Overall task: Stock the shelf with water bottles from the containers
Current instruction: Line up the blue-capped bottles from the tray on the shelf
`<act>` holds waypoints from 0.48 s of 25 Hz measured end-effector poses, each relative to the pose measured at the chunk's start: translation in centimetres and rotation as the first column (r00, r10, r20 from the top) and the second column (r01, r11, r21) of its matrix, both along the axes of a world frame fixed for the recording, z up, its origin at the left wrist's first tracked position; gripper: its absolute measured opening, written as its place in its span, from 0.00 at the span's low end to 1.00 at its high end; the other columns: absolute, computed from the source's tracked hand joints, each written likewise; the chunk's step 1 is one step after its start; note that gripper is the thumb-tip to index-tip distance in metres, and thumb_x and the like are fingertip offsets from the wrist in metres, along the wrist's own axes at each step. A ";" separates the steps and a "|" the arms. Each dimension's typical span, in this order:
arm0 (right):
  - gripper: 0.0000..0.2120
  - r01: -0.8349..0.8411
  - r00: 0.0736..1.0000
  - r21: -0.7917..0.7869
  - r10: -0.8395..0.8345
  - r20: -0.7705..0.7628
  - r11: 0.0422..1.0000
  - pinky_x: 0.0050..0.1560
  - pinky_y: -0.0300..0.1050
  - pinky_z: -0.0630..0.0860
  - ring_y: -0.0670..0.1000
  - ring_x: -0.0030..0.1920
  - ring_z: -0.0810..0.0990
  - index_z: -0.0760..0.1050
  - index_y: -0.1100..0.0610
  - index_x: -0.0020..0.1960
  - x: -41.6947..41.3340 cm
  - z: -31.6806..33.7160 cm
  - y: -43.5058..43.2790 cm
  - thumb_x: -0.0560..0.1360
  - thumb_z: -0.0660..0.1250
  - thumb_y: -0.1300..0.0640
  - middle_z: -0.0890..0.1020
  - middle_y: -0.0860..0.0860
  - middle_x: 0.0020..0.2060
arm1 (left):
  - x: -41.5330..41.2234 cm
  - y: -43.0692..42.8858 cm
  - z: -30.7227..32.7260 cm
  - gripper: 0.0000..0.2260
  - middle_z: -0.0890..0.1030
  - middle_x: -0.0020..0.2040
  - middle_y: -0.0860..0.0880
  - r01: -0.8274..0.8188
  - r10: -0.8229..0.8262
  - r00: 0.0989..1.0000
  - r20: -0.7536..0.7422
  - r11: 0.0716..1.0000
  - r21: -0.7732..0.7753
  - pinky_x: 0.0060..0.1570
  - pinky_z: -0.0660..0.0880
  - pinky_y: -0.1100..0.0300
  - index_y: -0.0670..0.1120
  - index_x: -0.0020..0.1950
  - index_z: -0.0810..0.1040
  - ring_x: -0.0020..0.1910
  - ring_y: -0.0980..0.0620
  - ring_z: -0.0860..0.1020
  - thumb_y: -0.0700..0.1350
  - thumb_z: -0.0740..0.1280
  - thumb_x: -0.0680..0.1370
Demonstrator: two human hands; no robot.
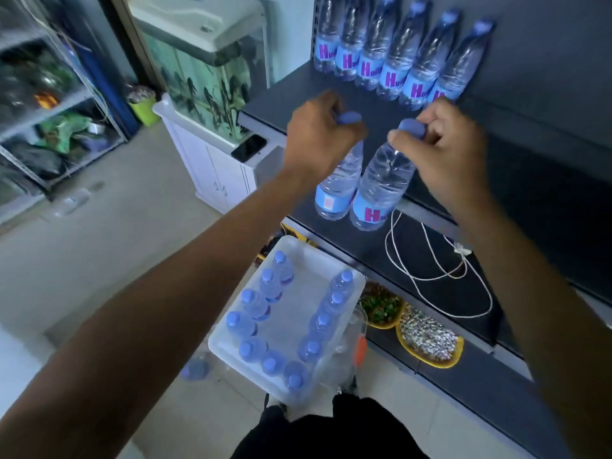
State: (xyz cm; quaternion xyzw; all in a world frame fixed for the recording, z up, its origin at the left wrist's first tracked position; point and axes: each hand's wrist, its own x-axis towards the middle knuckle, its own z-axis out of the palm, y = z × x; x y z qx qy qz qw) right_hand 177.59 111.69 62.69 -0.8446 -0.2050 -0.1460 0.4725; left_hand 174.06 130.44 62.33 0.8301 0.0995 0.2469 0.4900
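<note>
- The left hand has its fingers closed around the neck of one water bottle, just under the blue cap; the bottle hangs from this grip.
- The right hand pinches a second bottle in the same way, fingers pressed together around its cap.
- Both bottles hang side by side, nearly touching, above the front part of the dark shelf. I cannot tell if their bottoms already rest on a shelf.
- A row of six bottles stands at the back of the shelf.
- More bottles stand in the white container on the floor below, along its edges; the middle is bare.
- The bottles look full, so I judge them rather heavy for their size. The thin clear wall probably gives under pressure and may be slippery, while the neck and cap are stiff.
- For this reason the neck seems the best place to hold: it does not deform, and the ring under the cap should stop the fingers from sliding off.
- Set down carelessly, a tall bottle could tip against the row.
</note>
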 end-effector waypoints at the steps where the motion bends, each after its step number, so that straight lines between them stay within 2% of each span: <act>1: 0.15 0.006 1.000 0.000 -0.006 0.020 1.000 0.32 0.40 0.66 0.41 0.28 0.67 0.72 0.58 0.42 1.4 1.6 -1.1 0.71 0.74 0.49 0.72 0.46 0.28 | 1.5 -0.8 1.4 0.13 0.72 0.32 0.53 0.010 -0.010 1.000 0.013 1.000 0.003 0.29 0.62 0.63 0.40 0.41 0.74 0.33 0.52 0.67 0.46 0.75 0.70; 4: 0.16 0.026 0.999 0.025 -0.027 0.025 0.999 0.29 0.39 0.61 0.40 0.26 0.64 0.72 0.61 0.42 5.7 3.9 -4.0 0.69 0.74 0.50 0.69 0.45 0.26 | 5.6 -3.7 3.8 0.12 0.73 0.32 0.55 0.000 -0.001 1.000 -0.009 0.999 -0.042 0.28 0.63 0.65 0.45 0.40 0.72 0.32 0.55 0.69 0.47 0.75 0.70; 7: 0.19 0.089 0.995 0.039 -0.091 0.030 0.995 0.32 0.44 0.63 0.44 0.29 0.65 0.70 0.62 0.40 9.6 3.7 -6.7 0.67 0.75 0.50 0.71 0.48 0.28 | 9.5 -7.4 3.4 0.13 0.72 0.33 0.55 -0.015 0.009 0.997 -0.078 0.996 -0.082 0.28 0.64 0.63 0.47 0.41 0.69 0.32 0.56 0.69 0.47 0.74 0.71; 10: 0.19 0.143 0.989 -0.023 -0.142 0.033 0.989 0.31 0.47 0.65 0.46 0.31 0.67 0.70 0.61 0.38 12.6 2.5 -9.4 0.66 0.75 0.49 0.74 0.54 0.30 | 12.9 -10.9 1.9 0.11 0.74 0.35 0.56 -0.016 0.005 0.993 -0.116 0.996 -0.093 0.27 0.65 0.65 0.47 0.43 0.70 0.34 0.56 0.71 0.46 0.73 0.72; 12: 0.19 0.179 0.983 -0.052 -0.177 0.044 0.983 0.30 0.49 0.66 0.46 0.31 0.66 0.70 0.60 0.37 14.3 1.7 -10.7 0.66 0.75 0.48 0.74 0.54 0.30 | 14.5 -12.4 1.8 0.09 0.75 0.36 0.56 -0.021 0.014 0.993 -0.119 0.998 -0.061 0.30 0.66 0.64 0.47 0.44 0.72 0.37 0.54 0.73 0.47 0.71 0.73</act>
